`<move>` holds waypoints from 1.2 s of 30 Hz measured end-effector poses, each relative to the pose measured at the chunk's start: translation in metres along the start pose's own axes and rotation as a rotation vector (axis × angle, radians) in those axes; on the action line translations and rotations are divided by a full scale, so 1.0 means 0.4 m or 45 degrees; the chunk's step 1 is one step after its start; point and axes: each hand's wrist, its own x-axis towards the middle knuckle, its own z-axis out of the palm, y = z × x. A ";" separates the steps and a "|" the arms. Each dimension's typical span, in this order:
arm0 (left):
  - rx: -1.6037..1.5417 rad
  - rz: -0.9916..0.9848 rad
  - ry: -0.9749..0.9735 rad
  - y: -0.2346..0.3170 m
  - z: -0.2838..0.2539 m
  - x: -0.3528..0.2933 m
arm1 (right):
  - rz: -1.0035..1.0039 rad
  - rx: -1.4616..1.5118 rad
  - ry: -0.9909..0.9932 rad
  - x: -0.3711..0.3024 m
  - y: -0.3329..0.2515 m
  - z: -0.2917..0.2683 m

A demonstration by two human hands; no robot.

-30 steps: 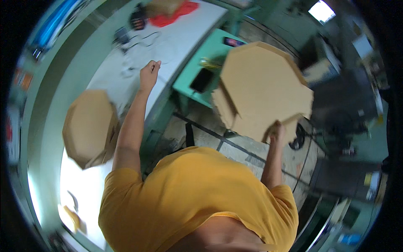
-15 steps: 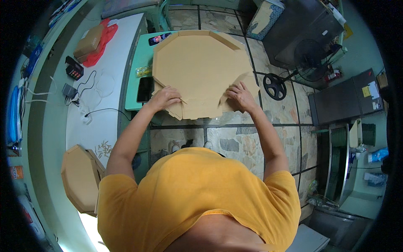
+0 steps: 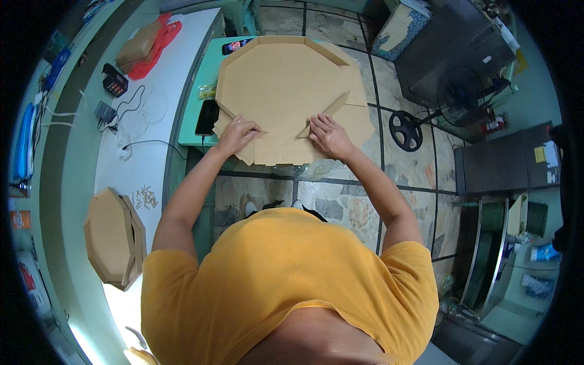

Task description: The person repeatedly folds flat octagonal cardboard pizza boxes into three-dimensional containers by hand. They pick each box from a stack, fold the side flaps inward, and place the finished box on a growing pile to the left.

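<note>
A large brown octagonal cardboard tray (image 3: pixel 277 91) lies on a green table (image 3: pixel 193 115) in front of me. Its far and left walls stand up, while the right side lies mostly flat. My left hand (image 3: pixel 238 135) is closed on a folded flap at the near left corner. With curled fingers, my right hand (image 3: pixel 330 136) grips a raised flap at the near right; this flap slants up and inward. Some fingertips of both hands are hidden by the cardboard. Beside the tray's left edge lies a dark phone (image 3: pixel 207 117) with a cable attached.
A second phone (image 3: pixel 236 46) rests at the table's far left corner. On the white counter (image 3: pixel 163 103) to the left are a brown box (image 3: pixel 139 45), cables, and several small tan pieces (image 3: pixel 145 198). A finished-looking octagonal cardboard box (image 3: pixel 109 237) stands nearer me. A fan (image 3: pixel 406 130) stands right.
My right hand has moved left and inward, and the flap it holds is folded further over the tray. My left hand stays at its corner. The whole view has shifted slightly.
</note>
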 end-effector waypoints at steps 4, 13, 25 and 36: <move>-0.029 -0.020 0.072 -0.006 0.020 -0.011 | -0.060 -0.174 -0.222 -0.035 -0.029 -0.026; 0.004 0.150 0.026 -0.003 0.002 -0.045 | 0.069 -0.018 -0.037 0.022 -0.012 -0.039; 0.141 -0.352 0.264 0.027 0.061 0.052 | 0.405 0.280 0.110 0.098 -0.041 -0.025; 0.383 0.210 0.213 0.054 0.057 0.021 | 0.069 0.057 -0.081 0.081 -0.043 0.032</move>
